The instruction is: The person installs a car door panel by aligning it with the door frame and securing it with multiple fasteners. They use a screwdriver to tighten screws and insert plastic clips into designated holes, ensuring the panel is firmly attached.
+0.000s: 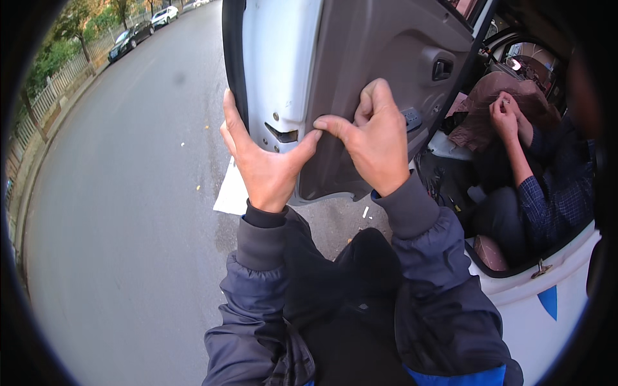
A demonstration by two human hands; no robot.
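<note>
My left hand (267, 164) holds the open white door (277, 58) by its edge, fingers along the outer side and thumb by the seam with the brown inner panel (347, 51), just right of the latch opening (280, 134). My right hand (380, 141) is on that panel, thumb tip at the same seam, almost touching my left thumb, index finger bent against the panel. Whether anything small is between the thumbs I cannot tell. A pale flat sheet (228, 193) shows below the door's edge.
Another person (541, 193) sits in the vehicle at right, hands (505, 116) together by a brown fabric item (476, 128). The white body sill (528, 296) is at lower right. An asphalt road (116, 212) runs along the left, with a curb, fence (84, 51) and parked cars (129, 40).
</note>
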